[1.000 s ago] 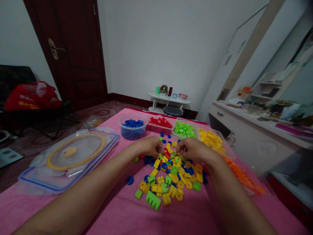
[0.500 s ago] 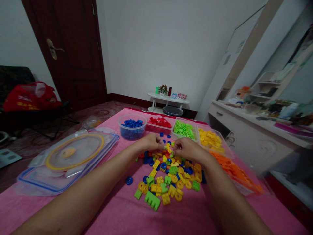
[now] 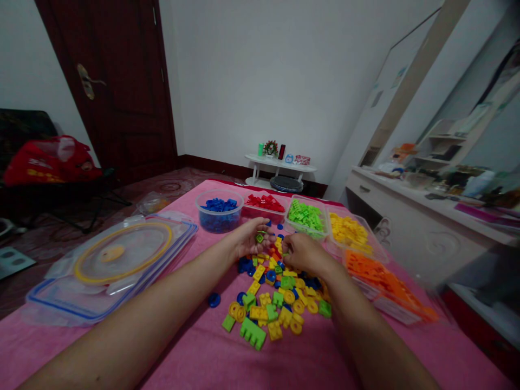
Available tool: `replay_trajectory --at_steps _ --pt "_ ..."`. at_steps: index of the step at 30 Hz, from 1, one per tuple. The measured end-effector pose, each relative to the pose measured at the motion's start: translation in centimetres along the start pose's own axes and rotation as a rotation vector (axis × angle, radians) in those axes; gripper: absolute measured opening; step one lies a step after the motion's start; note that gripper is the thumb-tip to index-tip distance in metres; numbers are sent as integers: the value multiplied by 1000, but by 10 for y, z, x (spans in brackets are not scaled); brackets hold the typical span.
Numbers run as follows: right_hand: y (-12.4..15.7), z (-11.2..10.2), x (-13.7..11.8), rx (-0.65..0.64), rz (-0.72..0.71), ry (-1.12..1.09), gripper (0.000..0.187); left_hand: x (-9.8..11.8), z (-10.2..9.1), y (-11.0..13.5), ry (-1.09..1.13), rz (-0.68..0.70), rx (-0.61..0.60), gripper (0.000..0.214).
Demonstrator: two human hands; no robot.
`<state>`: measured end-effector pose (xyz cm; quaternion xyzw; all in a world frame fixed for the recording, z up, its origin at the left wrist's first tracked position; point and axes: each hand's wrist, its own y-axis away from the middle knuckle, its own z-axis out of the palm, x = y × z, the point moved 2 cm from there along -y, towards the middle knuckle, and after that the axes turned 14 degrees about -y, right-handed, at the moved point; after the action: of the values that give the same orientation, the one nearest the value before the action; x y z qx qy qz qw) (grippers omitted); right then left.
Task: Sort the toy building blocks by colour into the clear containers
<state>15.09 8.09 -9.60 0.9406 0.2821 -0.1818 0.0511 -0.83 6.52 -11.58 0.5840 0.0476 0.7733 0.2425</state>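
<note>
My left hand [image 3: 254, 238] is turned palm up over the far part of a loose pile, its fingers loosely curled around a green building block [image 3: 259, 238]. Close by on the right, my right hand [image 3: 299, 252] is closed, fingertips down at the pile; what they pinch is hidden. Yellow, green, blue and a few red pieces make up the pile. Toward me lie a green comb-shaped block [image 3: 252, 333] and a yellow ring-shaped piece [image 3: 290, 296]. A blue disc [image 3: 214, 299] rests apart on the left.
Behind my hands stand a round tub of blue pieces [image 3: 220, 221] and boxes of red pieces [image 3: 264, 203], green pieces [image 3: 306, 215] and yellow pieces [image 3: 350, 232]. An orange-filled box [image 3: 385, 284] flanks my right forearm. Stacked clear lids [image 3: 122, 254] lie left on the pink cloth [image 3: 309, 360].
My left hand has lifted slightly and rolled palm up, bringing the green building block into view. My right hand has shifted a little to the left and down, staying closed.
</note>
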Motion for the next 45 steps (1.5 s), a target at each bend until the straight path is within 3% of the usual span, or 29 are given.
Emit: replay_trajectory --at_steps 2,5,8,11,13,15,17,19,21,23,27,30,33,35,41,45 --pt "2 -9 -8 74 -3 -54 5 -3 6 0 -84 10 4 35" --pt "4 -20 -24 223 -94 -203 17 -6 11 -1 -115 2 -41 48" --pt "6 -24 -33 265 -156 -287 17 -5 6 -4 -90 -2 -45 42" --pt "8 -19 -31 93 -110 -158 8 3 -9 -4 -264 102 115 31" --pt "10 -12 -28 -63 -84 -47 15 12 -19 1 -564 227 207 30" --pt "12 -6 -25 -161 -62 28 24 18 -24 8 -942 306 190 27" --pt "13 -2 -23 -194 -40 61 23 19 -24 15 -1265 289 89 20" --pt "13 -1 -23 -207 -33 54 18 17 -21 21 -1469 235 32 18" --pt "13 -2 -22 -214 -46 23 15 15 -16 24 -1588 221 87 20" --pt "11 -5 -18 -182 -56 -32 13 14 -11 25 -1597 222 123 17" --pt "0 -9 -6 2 -57 -259 11 17 -12 20 -1345 240 84 16" --pt "-8 -7 3 142 -73 -389 15 22 -23 14 -1319 275 300 30" --pt "-12 -4 8 224 -57 -454 15 22 -29 8 -1483 298 527 28" --pt "-14 -2 9 244 -62 -482 14 19 -28 5 -1603 296 598 25" --pt "-15 -1 7 307 -85 -513 15 -1 -18 2 -1806 237 534 31" --pt "-15 2 5 337 -89 -566 14 -5 -16 1 -1832 290 562 28"
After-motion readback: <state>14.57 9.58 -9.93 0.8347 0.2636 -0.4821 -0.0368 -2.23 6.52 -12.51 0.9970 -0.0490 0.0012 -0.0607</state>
